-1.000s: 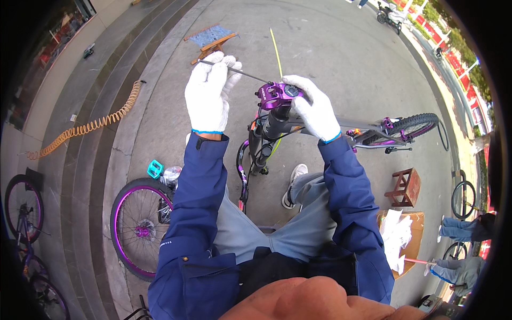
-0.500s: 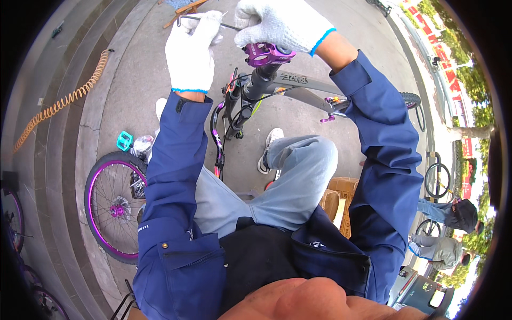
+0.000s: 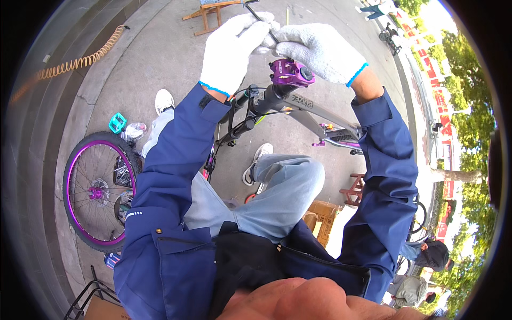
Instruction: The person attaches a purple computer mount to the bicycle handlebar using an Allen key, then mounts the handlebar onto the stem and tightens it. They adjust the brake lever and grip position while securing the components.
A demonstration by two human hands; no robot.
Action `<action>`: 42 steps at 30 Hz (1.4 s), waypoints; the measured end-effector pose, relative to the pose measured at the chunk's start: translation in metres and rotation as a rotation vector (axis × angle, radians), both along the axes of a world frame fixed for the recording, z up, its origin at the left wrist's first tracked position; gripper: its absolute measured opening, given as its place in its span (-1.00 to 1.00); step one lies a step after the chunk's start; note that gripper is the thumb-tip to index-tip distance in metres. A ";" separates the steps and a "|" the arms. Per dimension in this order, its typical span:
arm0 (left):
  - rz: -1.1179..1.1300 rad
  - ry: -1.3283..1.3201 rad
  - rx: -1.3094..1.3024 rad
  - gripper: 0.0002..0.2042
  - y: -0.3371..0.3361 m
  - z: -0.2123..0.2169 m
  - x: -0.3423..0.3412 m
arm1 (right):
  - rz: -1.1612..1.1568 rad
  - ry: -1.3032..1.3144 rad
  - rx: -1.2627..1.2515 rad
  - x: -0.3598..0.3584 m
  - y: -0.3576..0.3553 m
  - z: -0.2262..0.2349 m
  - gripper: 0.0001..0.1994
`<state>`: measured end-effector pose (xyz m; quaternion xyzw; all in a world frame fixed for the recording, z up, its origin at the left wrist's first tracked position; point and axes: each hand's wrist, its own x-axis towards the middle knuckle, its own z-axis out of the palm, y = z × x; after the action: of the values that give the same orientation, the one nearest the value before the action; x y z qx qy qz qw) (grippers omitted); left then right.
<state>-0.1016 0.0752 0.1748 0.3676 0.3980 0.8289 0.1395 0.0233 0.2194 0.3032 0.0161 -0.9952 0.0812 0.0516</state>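
Both my gloved hands meet above a purple handlebar stem [image 3: 290, 73] on a grey bicycle frame [image 3: 320, 121]. My left hand [image 3: 230, 52] is closed round a dark L-shaped hex key [image 3: 255, 13], its bent end sticking out past the fingers. The key's other end runs into the closed fingertips of my right hand [image 3: 322, 52]; whether a small bolt is pinched there too is hidden. The right hand is just above the stem, close to its top. The fork [image 3: 238, 130] hangs below, between my legs.
A purple-rimmed wheel [image 3: 96, 193] lies at left, near a teal pedal [image 3: 117, 122] and plastic-wrapped parts [image 3: 135, 132]. A coiled orange hose [image 3: 85, 63] runs along the steps. Wooden stools [image 3: 213, 15] and cardboard boxes [image 3: 321, 216] stand around. Other people [image 3: 429, 254] are at far right.
My view has shifted, so the bike appears lower and further right. My hands have come closer together, and the hex key now slants more steeply between them.
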 end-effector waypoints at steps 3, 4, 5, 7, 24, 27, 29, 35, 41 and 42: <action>-0.047 -0.094 -0.040 -0.77 0.002 -0.002 0.001 | -0.088 0.053 -0.038 0.000 0.000 -0.003 -0.55; -0.021 -0.070 -0.073 -0.77 0.002 -0.001 0.001 | -0.123 0.052 -0.036 -0.001 0.000 -0.004 -0.55; -0.029 -0.060 -0.060 -0.76 0.003 0.000 0.001 | -0.132 0.055 -0.043 -0.001 0.000 -0.005 -0.56; -0.049 -0.080 -0.083 -0.76 -0.001 0.002 0.002 | -0.119 0.079 -0.026 -0.001 -0.001 -0.007 -0.61; -0.104 -0.081 -0.036 -0.67 -0.001 0.003 -0.001 | -0.020 0.052 0.010 -0.002 -0.003 -0.003 -0.63; -0.140 -0.115 0.086 -0.65 -0.002 0.005 -0.003 | 0.059 0.043 -0.119 -0.005 0.001 -0.001 -0.60; -0.117 -0.041 0.008 -0.65 -0.006 0.006 -0.007 | 0.004 0.007 -0.121 -0.004 0.000 0.001 -0.62; -0.151 -0.096 0.035 -0.70 0.000 0.004 -0.008 | -0.124 -0.023 0.020 -0.002 -0.007 0.004 -0.70; -0.113 0.049 0.046 -0.76 -0.002 -0.001 -0.015 | 0.017 -0.023 -0.065 -0.005 -0.003 0.004 -0.72; -0.045 0.111 0.000 -0.76 -0.002 -0.001 -0.015 | 0.021 0.001 -0.075 -0.005 -0.003 0.003 -0.72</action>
<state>-0.1169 0.0729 0.1737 0.4220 0.3968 0.8038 0.1357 0.0188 0.2164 0.3066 0.0247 -0.9912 0.1190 0.0518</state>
